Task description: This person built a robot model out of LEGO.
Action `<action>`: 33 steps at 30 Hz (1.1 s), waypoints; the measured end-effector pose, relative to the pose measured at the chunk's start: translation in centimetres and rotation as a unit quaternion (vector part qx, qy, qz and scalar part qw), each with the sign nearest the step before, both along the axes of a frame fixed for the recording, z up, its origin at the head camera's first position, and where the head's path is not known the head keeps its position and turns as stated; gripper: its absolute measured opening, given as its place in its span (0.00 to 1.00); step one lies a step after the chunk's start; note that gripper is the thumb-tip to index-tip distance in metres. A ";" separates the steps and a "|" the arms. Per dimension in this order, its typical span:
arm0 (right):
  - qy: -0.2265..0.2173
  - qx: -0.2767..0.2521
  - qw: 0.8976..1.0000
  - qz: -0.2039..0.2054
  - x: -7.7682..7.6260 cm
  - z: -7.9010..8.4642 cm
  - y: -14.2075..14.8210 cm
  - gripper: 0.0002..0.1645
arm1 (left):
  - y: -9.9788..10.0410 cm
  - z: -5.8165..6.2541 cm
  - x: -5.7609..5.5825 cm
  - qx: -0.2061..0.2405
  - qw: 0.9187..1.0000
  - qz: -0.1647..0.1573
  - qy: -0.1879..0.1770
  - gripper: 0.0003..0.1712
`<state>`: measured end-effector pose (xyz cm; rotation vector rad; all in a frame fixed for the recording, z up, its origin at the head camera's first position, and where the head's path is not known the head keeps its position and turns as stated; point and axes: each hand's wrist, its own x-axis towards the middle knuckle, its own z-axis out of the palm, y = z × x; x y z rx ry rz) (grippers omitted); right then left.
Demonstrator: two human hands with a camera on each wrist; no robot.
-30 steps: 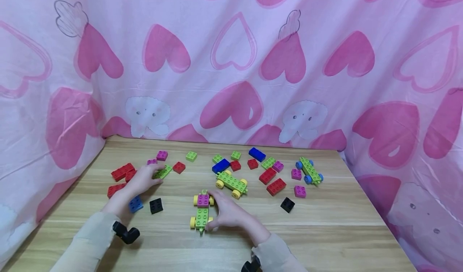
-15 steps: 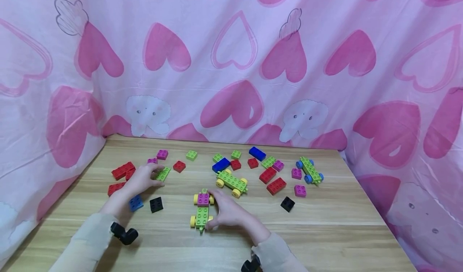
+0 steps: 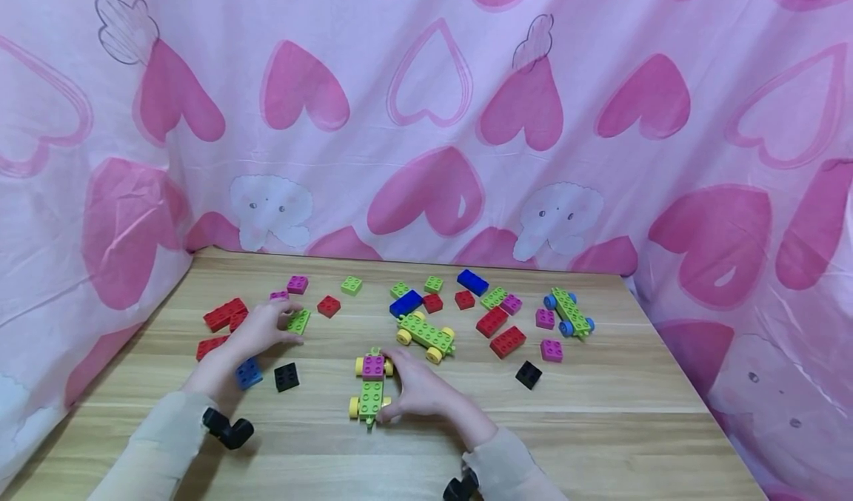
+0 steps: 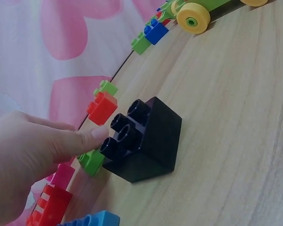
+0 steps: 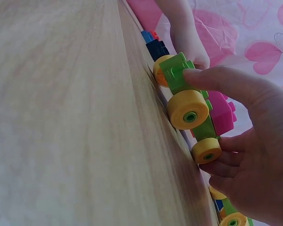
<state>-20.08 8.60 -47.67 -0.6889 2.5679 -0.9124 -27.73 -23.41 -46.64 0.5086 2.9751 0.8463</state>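
Observation:
My right hand (image 3: pixel 420 388) holds a green toy car base (image 3: pixel 371 402) on the table, thumb at its near end and fingers along its far right side. It has yellow wheels (image 5: pixel 188 109), and a magenta brick (image 3: pixel 373 367) is fixed on its far end. On the left, my left hand (image 3: pixel 262 328) has thumb and forefinger curved around the two ends of a flat green brick (image 3: pixel 298 322). In the left wrist view a black brick (image 4: pixel 148 146) stands in front of the thumb and partly hides the green brick (image 4: pixel 90 162).
A second green car base with yellow wheels (image 3: pixel 426 334) lies beyond the right hand; a blue-wheeled one (image 3: pixel 569 314) is at the far right. Red bricks (image 3: pixel 225 314) and a blue brick (image 3: pixel 249 374) surround the left forearm. Several more bricks lie along the back, before a pink heart-print curtain (image 3: pixel 426 190).
The green brick at my left hand has turned more lengthwise and shifted slightly toward me, as the left thumb and forefinger moved around it. The right hand and its car stayed put.

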 end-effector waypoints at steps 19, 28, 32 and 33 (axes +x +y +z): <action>0.003 -0.004 1.000 0.000 0.0 0.0 0.0 0.64 | -0.2 0.4 -0.4 -0.040 0.997 -0.053 -0.039 0.40; -0.003 -0.007 1.000 0.000 0.1 0.1 0.1 0.64 | -0.4 0.9 -0.4 -0.057 0.995 -0.067 -0.049 0.38; -0.002 -0.008 1.000 -0.001 0.1 0.1 0.2 0.65 | -0.3 1.1 -0.4 -0.063 0.994 -0.070 -0.057 0.37; -0.002 -0.008 1.000 -0.001 0.1 0.1 0.2 0.65 | -0.3 1.1 -0.5 -0.063 0.994 -0.070 -0.060 0.37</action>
